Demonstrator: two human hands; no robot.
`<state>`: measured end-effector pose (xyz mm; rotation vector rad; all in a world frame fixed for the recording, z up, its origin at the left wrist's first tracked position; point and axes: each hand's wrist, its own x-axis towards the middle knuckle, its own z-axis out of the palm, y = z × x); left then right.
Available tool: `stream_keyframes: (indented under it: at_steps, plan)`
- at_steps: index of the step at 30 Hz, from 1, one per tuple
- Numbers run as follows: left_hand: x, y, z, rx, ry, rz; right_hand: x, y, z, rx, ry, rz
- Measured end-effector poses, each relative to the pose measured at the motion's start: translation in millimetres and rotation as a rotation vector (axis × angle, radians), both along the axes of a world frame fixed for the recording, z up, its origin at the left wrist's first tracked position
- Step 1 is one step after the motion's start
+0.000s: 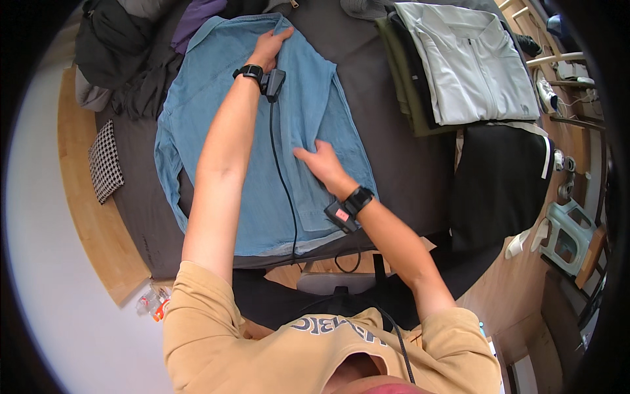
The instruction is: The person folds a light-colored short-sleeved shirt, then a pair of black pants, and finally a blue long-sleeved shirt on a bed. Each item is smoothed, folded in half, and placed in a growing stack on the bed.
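Observation:
A light blue denim shirt (223, 125) lies spread on the dark grey bed sheet, its collar at the far end and its hem toward me. One sleeve hangs out at the left, and the right side is folded inward over the body. At the far end, my left hand (270, 47) is closed on the cloth near the collar and shoulder. Nearer to me, my right hand (323, 167) grips the folded layer at the shirt's right side; its thumb shows, while other fingers are partly hidden by cloth. Both wrists wear black straps with small devices.
Folded clothes, with a light grey zip jacket (459, 65) on top, are stacked at the far right, beside a black garment (499, 184). Dark clothes (115, 46) heap at the far left near a houndstooth cushion (105, 161). A cable (282, 171) runs across the shirt. A pale green stool (569, 230) stands right.

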<state>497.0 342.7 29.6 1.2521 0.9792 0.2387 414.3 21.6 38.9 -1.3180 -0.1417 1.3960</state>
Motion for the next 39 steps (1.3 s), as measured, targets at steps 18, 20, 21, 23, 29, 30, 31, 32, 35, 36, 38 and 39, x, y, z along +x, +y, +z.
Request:
stream_keyframes:
  at_steps: [18,20,21,23,29,30,31,32,35,36,38,39]
  plan:
    - [-149.9,-167.9,24.8,-0.122,0.111,-0.133,-19.0,-173.5,9.2,-0.034,-0.299,-0.25]
    - [-176.0,-202.1,28.0,-0.142,0.121,-0.106,-19.0,-181.3,8.4,-0.107,-0.237,-0.214]
    - [-187.8,-218.7,30.0,-0.146,0.138,-0.113,-20.6,-185.0,7.9,-0.097,-0.321,-0.199]
    - [-208.0,-254.5,32.5,-0.168,0.132,-0.108,-23.2,-191.9,4.6,-0.048,-0.388,-0.129]
    - [-262.2,-366.3,31.1,-0.131,0.171,-0.129,-24.2,-202.4,-17.0,-0.117,-0.512,-0.064]
    - [-265.9,-373.5,31.7,-0.139,0.153,-0.117,-24.2,-202.6,-18.2,-0.079,-0.526,-0.065]
    - [-268.4,-378.3,32.5,-0.153,0.148,-0.105,-24.5,-202.4,-17.7,-0.075,-0.547,-0.07]
    - [-270.8,-381.8,33.3,-0.166,0.143,-0.094,-25.3,-202.1,-15.3,-0.113,-0.56,-0.072]
    - [-279.6,-400.4,34.2,-0.049,0.193,-0.136,-29.6,-208.0,2.6,-0.088,-0.386,-0.075]
    - [-284.1,-405.9,34.1,-0.066,0.165,-0.095,-31.4,-211.6,10.1,-0.086,-0.314,-0.063]
    - [-293.5,-419.8,32.4,-0.105,0.119,-0.037,-37.3,-219.0,21.5,-0.132,-0.289,0.028]
    - [-296.0,-422.7,30.8,-0.091,0.137,-0.049,-38.4,-222.3,24.7,-0.13,-0.278,0.071]
